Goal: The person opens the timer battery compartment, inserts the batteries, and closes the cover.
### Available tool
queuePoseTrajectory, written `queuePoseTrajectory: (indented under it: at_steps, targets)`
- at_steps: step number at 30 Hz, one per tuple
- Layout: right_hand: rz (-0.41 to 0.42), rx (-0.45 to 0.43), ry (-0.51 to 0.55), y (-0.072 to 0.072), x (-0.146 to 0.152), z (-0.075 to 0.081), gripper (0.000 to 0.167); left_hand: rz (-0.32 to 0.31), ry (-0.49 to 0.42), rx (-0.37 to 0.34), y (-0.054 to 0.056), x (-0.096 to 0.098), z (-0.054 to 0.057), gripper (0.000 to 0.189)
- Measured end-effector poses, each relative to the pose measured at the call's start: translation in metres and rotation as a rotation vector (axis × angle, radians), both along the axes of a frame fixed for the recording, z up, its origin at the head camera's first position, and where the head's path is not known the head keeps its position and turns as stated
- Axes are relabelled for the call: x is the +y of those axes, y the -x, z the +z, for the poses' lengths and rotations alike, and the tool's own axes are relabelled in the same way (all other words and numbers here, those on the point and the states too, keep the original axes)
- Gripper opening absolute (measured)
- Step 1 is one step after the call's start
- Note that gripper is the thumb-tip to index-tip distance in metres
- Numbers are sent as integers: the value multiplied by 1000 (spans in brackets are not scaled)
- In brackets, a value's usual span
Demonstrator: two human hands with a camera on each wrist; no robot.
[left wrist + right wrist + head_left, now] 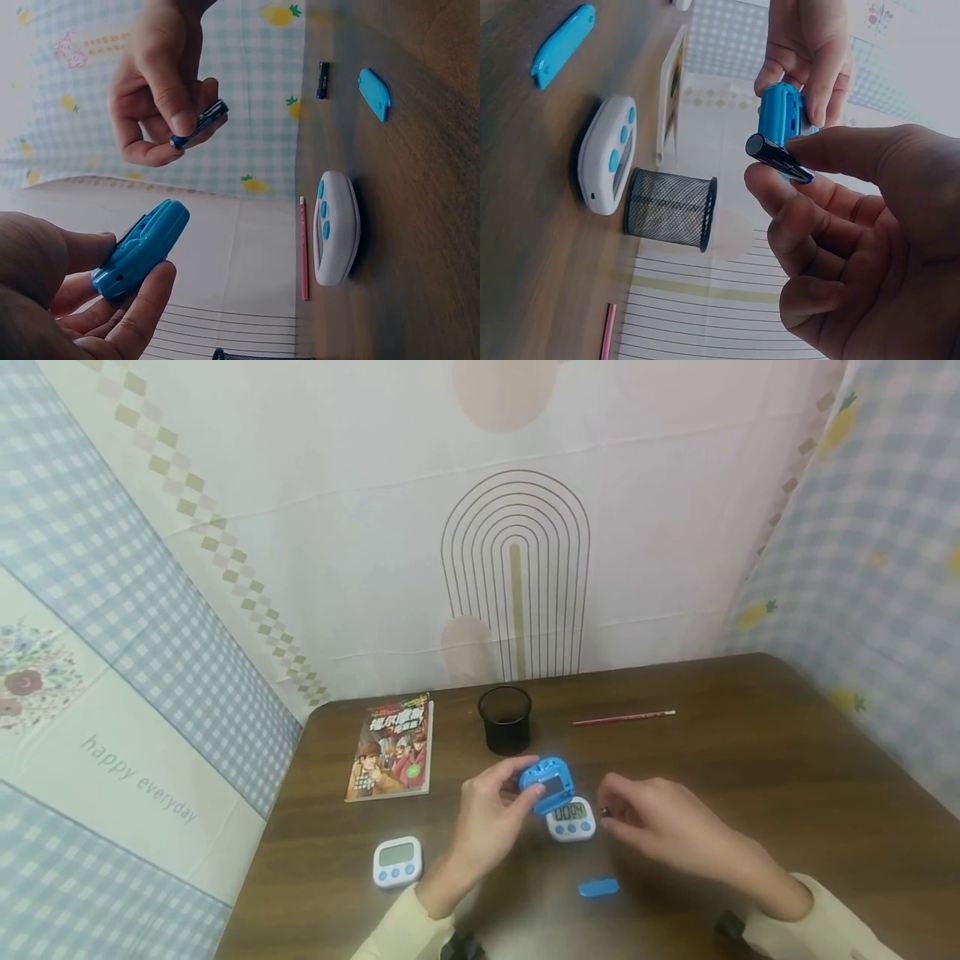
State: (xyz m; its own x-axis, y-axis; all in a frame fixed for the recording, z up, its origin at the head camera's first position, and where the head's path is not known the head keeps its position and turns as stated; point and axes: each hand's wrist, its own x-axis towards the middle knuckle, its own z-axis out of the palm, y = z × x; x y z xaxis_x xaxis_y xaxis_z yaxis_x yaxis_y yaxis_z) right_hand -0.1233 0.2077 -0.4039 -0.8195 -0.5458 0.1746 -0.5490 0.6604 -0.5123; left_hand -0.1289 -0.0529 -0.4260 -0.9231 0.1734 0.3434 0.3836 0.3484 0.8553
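My left hand (487, 814) grips a blue digital timer (547, 783) by its edges, raised over the table. Between thumb and fingertips, my right hand (660, 822) pinches a small dark battery (778, 157), held a short way from the blue timer. On the table below lies a blue battery cover (598, 887), with a second battery (322, 80) near it in the left wrist view. A white timer (572, 831) with blue buttons is on the table just beyond the cover, partly hidden by the blue one in the head view.
Another white timer (397, 862) lies to the left of my left hand. Farther back are a comic-covered book (392, 747), a black mesh pen holder (507, 731) and a red pencil (624, 718). Patterned cloth hangs behind and beside the table.
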Motion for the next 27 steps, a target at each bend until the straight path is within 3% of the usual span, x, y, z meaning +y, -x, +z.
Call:
queuePoseTrajectory:
  at_steps: [9, 18, 27]
  targets:
    - [17, 65, 67, 1, -10, 4, 24, -5, 4, 4, 0, 1, -2, 33]
    - [9, 61, 117, 5, -19, 5, 25, -24, 1, -24, 0, 0, -1, 35]
    - [18, 185, 264, 5, -26, -1, 32, -29, -2, 4, 0, 0, -2, 33]
